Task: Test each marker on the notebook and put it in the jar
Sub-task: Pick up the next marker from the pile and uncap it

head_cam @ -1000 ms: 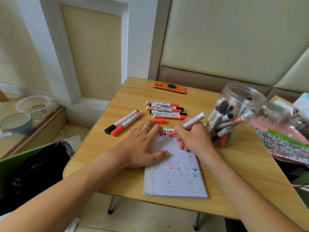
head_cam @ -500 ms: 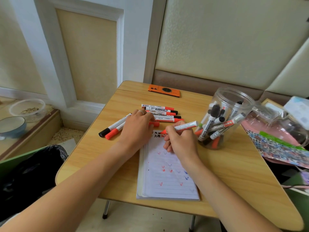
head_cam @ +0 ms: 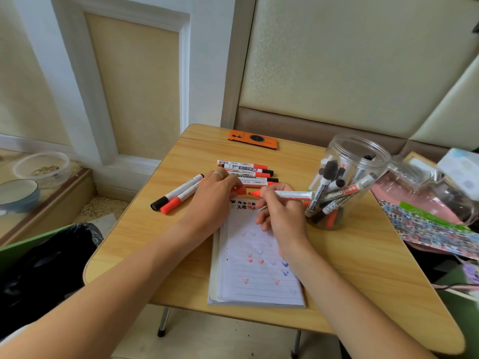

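Right hand (head_cam: 283, 218) grips uncapped red marker (head_cam: 285, 195) above notebook (head_cam: 256, 281); left hand (head_cam: 215, 198) pinches its red cap (head_cam: 240, 190).

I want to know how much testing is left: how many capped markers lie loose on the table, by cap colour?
Red-capped markers: 4
Black-capped markers: 3
Total: 7
Not counted: uncapped marker in the right hand, red cap in the left hand.
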### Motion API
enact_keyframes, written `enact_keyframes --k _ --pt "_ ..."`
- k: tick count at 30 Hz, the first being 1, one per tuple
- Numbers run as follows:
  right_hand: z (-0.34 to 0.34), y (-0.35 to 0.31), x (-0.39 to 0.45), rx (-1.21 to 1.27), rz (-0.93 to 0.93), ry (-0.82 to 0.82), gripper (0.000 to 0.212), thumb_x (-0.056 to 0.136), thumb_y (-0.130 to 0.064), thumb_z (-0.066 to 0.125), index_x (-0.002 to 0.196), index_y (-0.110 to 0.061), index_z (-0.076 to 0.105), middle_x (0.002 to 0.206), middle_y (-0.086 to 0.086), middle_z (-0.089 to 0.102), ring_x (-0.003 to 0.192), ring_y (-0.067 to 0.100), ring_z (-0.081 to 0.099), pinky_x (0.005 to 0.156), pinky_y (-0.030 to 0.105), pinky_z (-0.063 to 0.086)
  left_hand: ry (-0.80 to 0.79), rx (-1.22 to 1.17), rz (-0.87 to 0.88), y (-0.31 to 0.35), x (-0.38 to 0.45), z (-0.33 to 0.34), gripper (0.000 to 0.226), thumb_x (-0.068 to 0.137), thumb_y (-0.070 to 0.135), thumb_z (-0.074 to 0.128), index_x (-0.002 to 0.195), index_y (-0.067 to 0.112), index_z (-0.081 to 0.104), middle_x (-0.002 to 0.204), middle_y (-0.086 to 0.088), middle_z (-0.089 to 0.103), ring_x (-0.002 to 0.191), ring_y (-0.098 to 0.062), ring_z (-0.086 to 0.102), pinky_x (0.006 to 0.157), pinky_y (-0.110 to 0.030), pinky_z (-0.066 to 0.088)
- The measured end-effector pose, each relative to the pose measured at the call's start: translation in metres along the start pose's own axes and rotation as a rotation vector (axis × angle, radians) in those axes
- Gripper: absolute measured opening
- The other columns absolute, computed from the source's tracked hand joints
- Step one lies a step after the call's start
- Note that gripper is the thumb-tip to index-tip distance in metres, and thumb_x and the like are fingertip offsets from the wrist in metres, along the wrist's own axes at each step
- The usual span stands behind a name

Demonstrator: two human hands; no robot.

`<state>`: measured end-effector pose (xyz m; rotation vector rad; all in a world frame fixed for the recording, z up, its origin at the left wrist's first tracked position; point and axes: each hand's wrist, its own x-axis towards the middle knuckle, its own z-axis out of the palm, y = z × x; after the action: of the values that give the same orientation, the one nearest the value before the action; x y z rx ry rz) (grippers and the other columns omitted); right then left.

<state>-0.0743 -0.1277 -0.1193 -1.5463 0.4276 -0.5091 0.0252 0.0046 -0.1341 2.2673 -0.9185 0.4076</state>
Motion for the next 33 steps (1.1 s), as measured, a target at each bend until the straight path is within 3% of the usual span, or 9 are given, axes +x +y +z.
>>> enact_keyframes --k 12,16,18,20,23,25,28,30,33 --pt "-0.001 -0.001 -0.001 -0.052 -0.073 -0.125 0.016 0.099 -0.023 0.069 0.085 -0.015 0.064 0.064 0.003 0.058 0.046 0.013 0.047 0.039 0.021 0.031 -0.091 -0.191 0.091 0.012 -0.018 -0.015 0.020 0.097 0.007 0.058 0.112 0.019 0.057 0.106 0.004 0.063 0.095 -0.015 0.056 0.077 -0.029 0.046" --pt "-0.004 -0.006 -0.002 -0.007 -0.020 -0.158 0.033 0.097 -0.041 0.069 0.071 -0.021 0.068 0.060 0.006 0.052 0.048 0.013 0.044 0.042 0.021 0.030 -0.141 -0.290 0.117 0.013 -0.026 -0.022 0.014 0.099 0.014 0.059 0.112 0.018 0.056 0.098 0.008 0.064 0.085 -0.008 0.055 0.069 -0.026 0.045" --pt "-0.005 -0.007 -0.001 0.073 0.036 -0.117 0.041 0.101 -0.051 0.058 0.085 -0.014 0.070 0.063 0.007 0.057 0.049 0.013 0.049 0.043 0.022 0.033 -0.154 -0.271 0.081 0.009 -0.028 -0.025 0.013 0.100 0.016 0.058 0.111 0.022 0.056 0.099 0.010 0.063 0.087 -0.006 0.055 0.070 -0.026 0.046" --pt "-0.008 -0.005 0.002 0.210 0.083 -0.044 0.038 0.106 -0.043 0.052 0.100 -0.008 0.067 0.067 0.006 0.061 0.050 0.013 0.052 0.044 0.022 0.036 -0.177 -0.229 0.045 0.004 -0.031 -0.028 0.014 0.100 0.019 0.057 0.112 0.026 0.056 0.101 0.011 0.061 0.090 -0.004 0.055 0.071 -0.023 0.047" --pt "-0.009 -0.003 0.005 0.272 0.091 0.018 0.009 0.104 -0.020 0.060 0.104 -0.011 0.058 0.068 0.007 0.061 0.050 0.014 0.055 0.043 0.021 0.038 -0.175 -0.256 0.025 0.003 -0.033 -0.032 0.014 0.100 0.017 0.055 0.111 0.025 0.055 0.102 0.010 0.062 0.090 -0.004 0.055 0.070 -0.019 0.044" --pt "-0.008 -0.001 0.005 0.239 0.066 0.030 0.012 0.101 -0.014 0.064 0.106 -0.014 0.054 0.065 0.005 0.064 0.050 0.015 0.058 0.042 0.021 0.041 -0.138 -0.328 0.018 0.006 -0.034 -0.033 0.013 0.100 0.014 0.052 0.110 0.022 0.054 0.100 0.007 0.062 0.090 -0.007 0.055 0.072 -0.021 0.043" --pt "-0.006 0.001 0.003 0.125 0.024 -0.034 0.007 0.103 -0.014 0.061 0.106 -0.009 0.058 0.068 0.005 0.068 0.050 0.016 0.058 0.043 0.022 0.042 -0.067 -0.378 0.026 0.013 -0.035 -0.029 0.014 0.100 0.025 0.058 0.114 0.025 0.058 0.102 0.009 0.059 0.090 -0.008 0.056 0.072 -0.018 0.043" --pt "-0.004 0.001 0.003 0.056 0.010 -0.049 0.011 0.105 -0.015 0.057 0.105 -0.005 0.060 0.069 0.006 0.069 0.049 0.017 0.057 0.043 0.024 0.041 -0.046 -0.369 0.035 0.017 -0.034 -0.025 0.029 0.093 0.036 0.070 0.120 0.029 0.063 0.105 0.011 0.060 0.089 -0.007 0.059 0.073 -0.013 0.044" --pt "-0.003 0.004 0.004 -0.029 0.014 -0.037 0.014 0.106 -0.020 0.054 0.104 -0.007 0.058 0.066 0.006 0.068 0.052 0.021 0.057 0.045 0.029 0.040 -0.035 -0.460 -0.031 0.021 -0.033 -0.022 0.039 0.085 0.032 0.080 0.123 0.028 0.071 0.110 0.015 0.071 0.099 -0.001 0.063 0.084 -0.016 0.050"
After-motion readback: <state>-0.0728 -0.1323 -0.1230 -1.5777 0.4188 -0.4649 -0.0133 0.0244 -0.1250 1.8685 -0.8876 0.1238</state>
